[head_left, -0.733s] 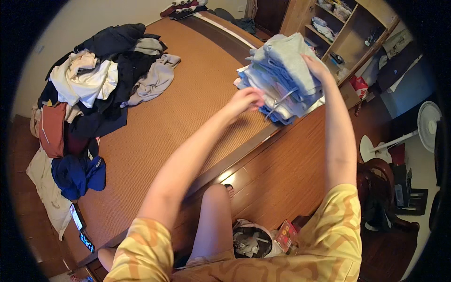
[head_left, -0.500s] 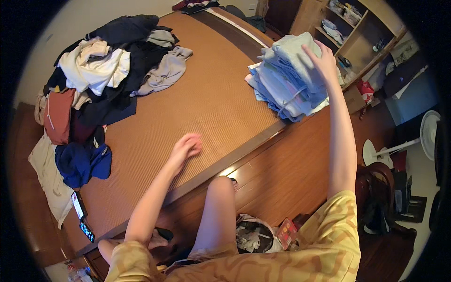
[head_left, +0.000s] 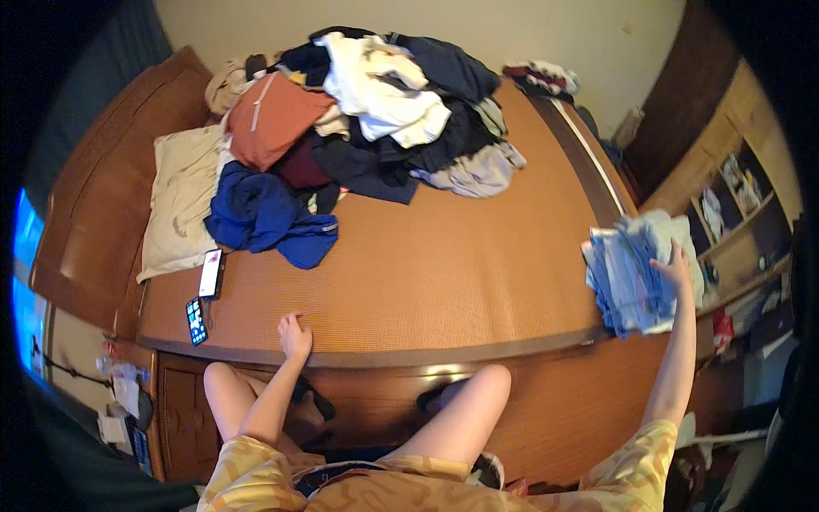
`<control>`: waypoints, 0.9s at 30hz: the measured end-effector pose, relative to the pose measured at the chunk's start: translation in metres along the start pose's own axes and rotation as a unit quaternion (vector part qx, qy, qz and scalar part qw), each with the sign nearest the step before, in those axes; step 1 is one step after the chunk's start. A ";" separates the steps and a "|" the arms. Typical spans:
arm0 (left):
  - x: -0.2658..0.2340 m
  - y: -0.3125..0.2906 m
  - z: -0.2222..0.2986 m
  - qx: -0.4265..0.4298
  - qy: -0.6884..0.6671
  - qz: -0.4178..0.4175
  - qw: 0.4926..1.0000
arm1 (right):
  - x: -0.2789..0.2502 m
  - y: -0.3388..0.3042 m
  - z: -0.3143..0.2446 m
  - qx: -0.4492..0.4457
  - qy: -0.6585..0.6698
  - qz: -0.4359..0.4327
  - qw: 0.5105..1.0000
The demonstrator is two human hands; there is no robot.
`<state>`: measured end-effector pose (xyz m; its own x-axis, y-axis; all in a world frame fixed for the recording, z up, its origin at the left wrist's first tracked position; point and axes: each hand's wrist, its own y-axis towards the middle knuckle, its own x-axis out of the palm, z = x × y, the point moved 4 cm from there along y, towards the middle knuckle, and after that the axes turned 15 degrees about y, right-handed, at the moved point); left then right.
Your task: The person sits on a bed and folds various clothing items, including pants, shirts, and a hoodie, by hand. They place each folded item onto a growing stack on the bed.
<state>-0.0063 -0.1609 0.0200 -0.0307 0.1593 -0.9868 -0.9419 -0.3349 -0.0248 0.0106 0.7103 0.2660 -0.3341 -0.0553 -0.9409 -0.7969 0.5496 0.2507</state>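
Note:
My right hand [head_left: 674,271] lies on the near right side of a stack of folded clothes [head_left: 627,282], its fingers spread and pressing the top. Light blue and grey-green layers show in the stack, which sits at the mat's right front corner. My left hand [head_left: 295,338] is over the front edge of the woven bed mat [head_left: 409,282], fingers loosely curled with nothing visible in them. Farther back lies a loose heap of clothes: a white garment [head_left: 371,94], a rust-orange one [head_left: 277,119], a grey one [head_left: 473,175] and a royal blue one [head_left: 256,213].
Two phones, one white-screened [head_left: 211,275] and one dark [head_left: 196,322], lie left of my left hand. A beige pillow [head_left: 179,192] rests by the wooden headboard [head_left: 111,171]. Shelves [head_left: 738,196] stand at the right. More clothes [head_left: 546,77] are at the far end.
My view has swung to the right-hand tilt's opposite side, showing more of the headboard and pillow. My right hand stays on the folded stack; my left hand remains near the mat's front edge.

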 end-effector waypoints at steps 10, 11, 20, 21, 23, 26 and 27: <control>0.020 0.002 0.014 -0.104 0.104 0.172 0.974 | 0.031 0.035 -0.307 -0.289 0.100 0.000 0.952; 0.014 0.000 0.005 -0.120 0.104 0.166 0.973 | 0.048 0.033 -0.355 -0.282 0.110 -0.014 0.953; 0.006 0.007 -0.009 -0.157 0.098 0.108 0.977 | 0.179 0.105 -0.655 -0.351 0.402 0.022 0.845; 0.009 0.007 -0.010 -0.157 0.096 0.098 0.978 | 0.190 0.123 -0.680 -0.320 0.476 0.013 0.819; 0.014 0.015 0.002 -0.136 0.078 0.081 0.984 | 0.211 0.203 -0.663 -0.139 0.476 0.081 0.865; 0.017 0.016 -0.009 -0.143 0.063 0.069 0.985 | 0.253 0.223 -0.703 -0.160 0.385 0.029 0.908; 0.017 0.023 0.005 -0.113 0.028 0.068 0.991 | 0.226 0.276 -0.672 -0.133 0.290 -0.078 0.945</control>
<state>-0.0300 -0.1607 0.0032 -0.1270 0.0479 -0.9907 -0.8309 -0.5507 0.0799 -0.6231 0.2889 0.2756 -0.3601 -0.6081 -0.7075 -0.9317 0.2727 0.2398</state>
